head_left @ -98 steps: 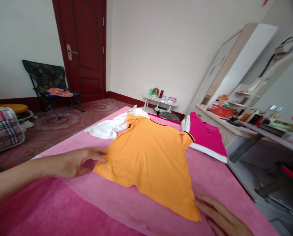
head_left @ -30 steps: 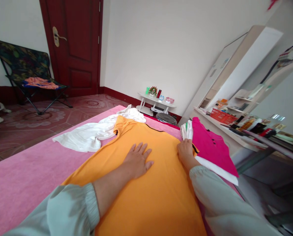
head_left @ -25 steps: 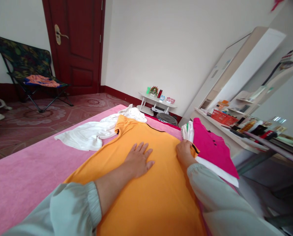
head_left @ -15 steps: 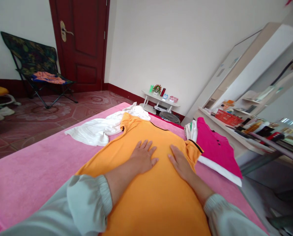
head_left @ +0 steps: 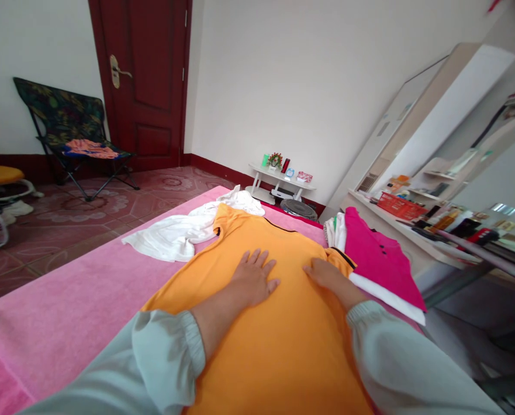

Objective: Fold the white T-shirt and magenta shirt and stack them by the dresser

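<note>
An orange polo shirt [head_left: 279, 340] lies spread flat on the pink bed cover [head_left: 67, 311]. My left hand [head_left: 254, 279] rests palm down on the shirt's upper middle, fingers stretched out. My right hand [head_left: 326, 275] lies flat on the shirt just left of its right sleeve [head_left: 341, 260], fingers extended and holding nothing. Both forearms wear pale green sleeves.
A crumpled white garment [head_left: 180, 230] lies beyond the shirt's left shoulder. A folded pink and white stack [head_left: 376, 256] sits at the bed's right edge. A cluttered dresser [head_left: 434, 225] stands to the right, with a folding chair [head_left: 71, 135], a dark red door [head_left: 147, 80] and a small white table [head_left: 281, 178] behind.
My right hand left the right sleeve's edge and now lies flat on the shirt's body beside my left hand. The left hand stayed flat in place. The view shifted slightly.
</note>
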### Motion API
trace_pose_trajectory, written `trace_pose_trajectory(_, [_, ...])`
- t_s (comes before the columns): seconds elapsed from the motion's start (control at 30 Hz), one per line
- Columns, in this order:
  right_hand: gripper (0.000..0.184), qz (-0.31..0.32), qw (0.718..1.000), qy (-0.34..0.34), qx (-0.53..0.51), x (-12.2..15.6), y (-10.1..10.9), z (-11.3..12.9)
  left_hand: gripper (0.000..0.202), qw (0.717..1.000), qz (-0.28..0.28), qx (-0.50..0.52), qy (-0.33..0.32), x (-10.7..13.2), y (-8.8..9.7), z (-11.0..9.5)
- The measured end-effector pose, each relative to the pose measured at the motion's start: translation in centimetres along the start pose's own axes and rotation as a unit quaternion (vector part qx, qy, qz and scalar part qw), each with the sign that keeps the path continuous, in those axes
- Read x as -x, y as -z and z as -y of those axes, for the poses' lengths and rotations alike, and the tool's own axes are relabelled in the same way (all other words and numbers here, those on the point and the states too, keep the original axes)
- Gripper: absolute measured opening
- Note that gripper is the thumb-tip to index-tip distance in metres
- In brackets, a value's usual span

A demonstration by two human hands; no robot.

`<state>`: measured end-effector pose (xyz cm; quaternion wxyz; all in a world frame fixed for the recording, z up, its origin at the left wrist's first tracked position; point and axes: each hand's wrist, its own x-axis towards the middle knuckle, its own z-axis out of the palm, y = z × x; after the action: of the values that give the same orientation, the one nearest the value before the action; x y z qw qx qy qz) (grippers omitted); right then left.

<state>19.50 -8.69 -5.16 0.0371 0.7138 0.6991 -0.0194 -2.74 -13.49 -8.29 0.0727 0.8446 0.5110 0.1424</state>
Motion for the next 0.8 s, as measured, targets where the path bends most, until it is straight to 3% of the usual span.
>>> trace_pose_trajectory(0.1, [0.056,-0.057,0.995,0.078,-0.031,-1.7,0.1,1.6,0.066,1.000,-0.007,0.000,-0.003,-0.1,-0.2,0.1])
trace_pose_trajectory(0.17, [0.055,-0.095,0.990,0.091,-0.049,-2.6,-0.9,2.1,0.065,1.000,-0.008,0.000,-0.003,-0.1,-0.4,0.2])
trace_pose_trajectory(0.3, [0.058,-0.108,0.991,-0.071,-0.043,-4.2,-2.7,1.5,0.063,1.000,-0.010,-0.003,0.007,-0.1,-0.5,0.3])
trace_pose_trajectory(0.4, [0.055,-0.131,0.982,-0.132,-0.035,-5.3,-2.9,1.6,0.065,1.000,-0.010,-0.005,0.013,-0.1,-0.2,0.1])
trace_pose_trajectory(0.43, [0.054,-0.144,0.981,-0.128,-0.030,-5.5,-2.8,1.8,0.065,1.000,-0.008,-0.005,0.014,0.0,-0.1,0.0])
trace_pose_trajectory(0.5, [0.053,-0.155,0.986,-0.052,-0.026,-6.1,-2.8,2.1,0.065,1.000,-0.002,-0.006,0.015,0.0,0.1,-0.2])
trace_pose_trajectory(0.6, [0.055,-0.109,0.992,0.042,-0.040,-7.1,-3.0,1.2,0.066,1.000,0.001,-0.008,0.016,-0.1,0.2,-0.2])
trace_pose_trajectory(0.67, [0.058,-0.085,0.995,-0.005,-0.047,-8.0,-3.4,0.0,0.067,1.000,-0.003,-0.008,0.015,-0.1,0.1,-0.2])
trace_pose_trajectory(0.8, [0.063,-0.110,0.988,-0.101,-0.041,-8.3,-3.9,-0.8,0.067,1.000,0.004,-0.007,0.011,0.0,0.0,-0.1])
